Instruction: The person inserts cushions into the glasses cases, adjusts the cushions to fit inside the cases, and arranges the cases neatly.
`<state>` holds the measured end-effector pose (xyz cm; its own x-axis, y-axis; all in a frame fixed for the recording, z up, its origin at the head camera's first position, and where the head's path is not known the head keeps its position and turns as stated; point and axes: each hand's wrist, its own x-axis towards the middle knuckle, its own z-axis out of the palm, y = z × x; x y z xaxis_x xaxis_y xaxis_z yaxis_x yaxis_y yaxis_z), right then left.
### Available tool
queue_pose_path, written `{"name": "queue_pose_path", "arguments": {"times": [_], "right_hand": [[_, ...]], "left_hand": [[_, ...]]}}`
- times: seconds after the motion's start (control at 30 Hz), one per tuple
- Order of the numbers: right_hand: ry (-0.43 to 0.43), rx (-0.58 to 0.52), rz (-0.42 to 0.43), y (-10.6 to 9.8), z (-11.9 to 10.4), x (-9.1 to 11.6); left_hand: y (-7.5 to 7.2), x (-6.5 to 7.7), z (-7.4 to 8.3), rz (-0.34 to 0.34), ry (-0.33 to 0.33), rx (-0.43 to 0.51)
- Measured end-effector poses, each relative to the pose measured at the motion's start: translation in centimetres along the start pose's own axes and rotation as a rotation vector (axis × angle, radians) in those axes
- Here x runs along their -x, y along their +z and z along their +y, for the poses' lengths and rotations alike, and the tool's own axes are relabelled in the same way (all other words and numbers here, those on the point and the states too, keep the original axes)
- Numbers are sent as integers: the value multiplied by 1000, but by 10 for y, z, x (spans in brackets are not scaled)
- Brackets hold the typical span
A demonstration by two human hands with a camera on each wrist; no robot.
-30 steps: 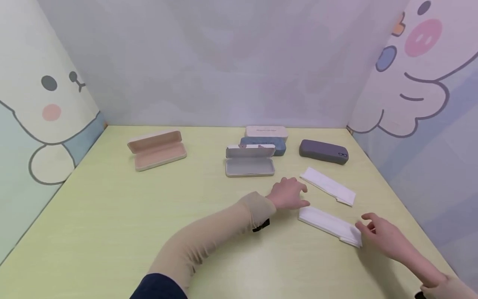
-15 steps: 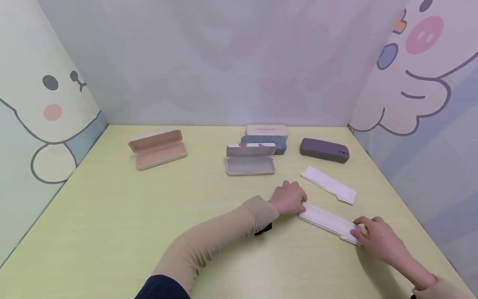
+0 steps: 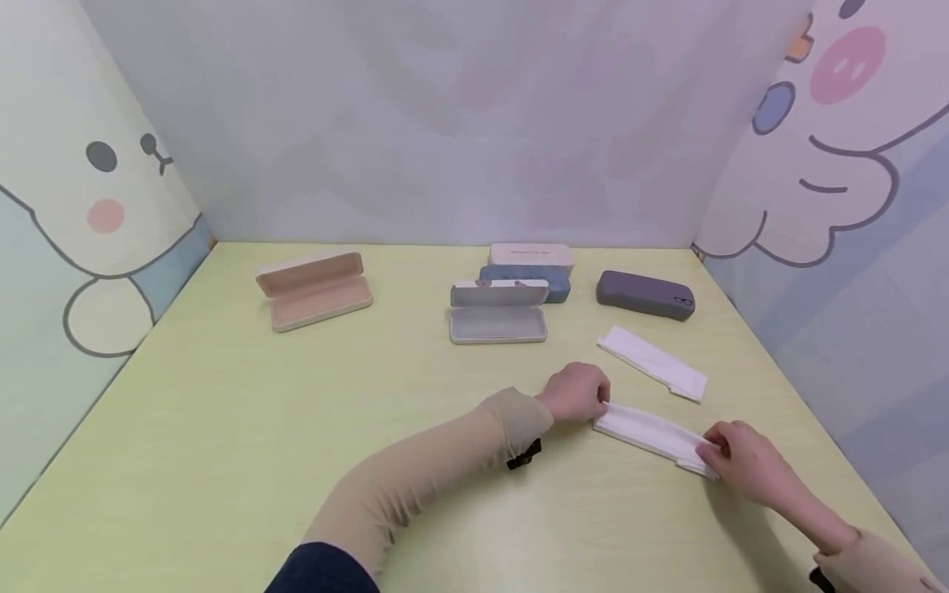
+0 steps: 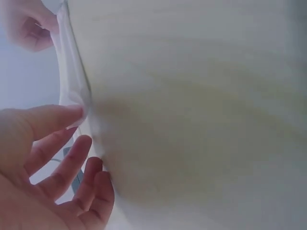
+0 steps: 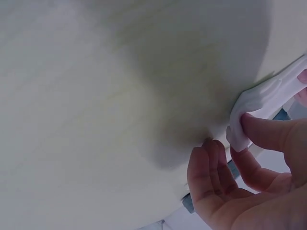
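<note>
A folded white cloth (image 3: 649, 430) lies slantwise on the yellow-green table (image 3: 222, 428) at the front right. My left hand (image 3: 602, 401) pinches its left end, thumb on top and fingers curled below. My right hand (image 3: 717, 452) pinches its right end. The left wrist view shows the thumb (image 4: 53, 120) against the cloth's (image 4: 72, 76) edge. The right wrist view shows the thumb (image 5: 268, 132) pressed on the bunched end of the cloth (image 5: 261, 98). The cloth stays low on the table.
A second folded white cloth (image 3: 652, 363) lies just behind. Further back are an open grey case (image 3: 498, 323), a shut blue case (image 3: 558, 285), a shut beige case (image 3: 530, 254) and a shut dark grey case (image 3: 645, 295). An open pink case (image 3: 315, 292) sits at the back left. Cartoon-printed walls enclose the table.
Both hands moved in onto the near cloth's ends. The left hand went from resting beside it to gripping its left end, and the right hand closed on its right end.
</note>
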<state>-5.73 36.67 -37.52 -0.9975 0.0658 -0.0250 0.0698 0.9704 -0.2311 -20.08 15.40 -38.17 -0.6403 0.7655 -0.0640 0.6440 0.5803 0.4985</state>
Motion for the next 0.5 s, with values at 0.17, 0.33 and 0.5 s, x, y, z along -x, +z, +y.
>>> {"name": "queue_pose_path", "arguments": {"times": [0.17,0.33,0.5], "right_hand": [[4,-24,-35,-10,-6,-14],[-75,-11,3,-24,-17,-31],[-148,-28,23,-39,-33,-54]], "left_hand": [[-11,5,-8,1,20,85],[-32,14,-17,34,23,128],[-51,25,-32,77,4,171]]}}
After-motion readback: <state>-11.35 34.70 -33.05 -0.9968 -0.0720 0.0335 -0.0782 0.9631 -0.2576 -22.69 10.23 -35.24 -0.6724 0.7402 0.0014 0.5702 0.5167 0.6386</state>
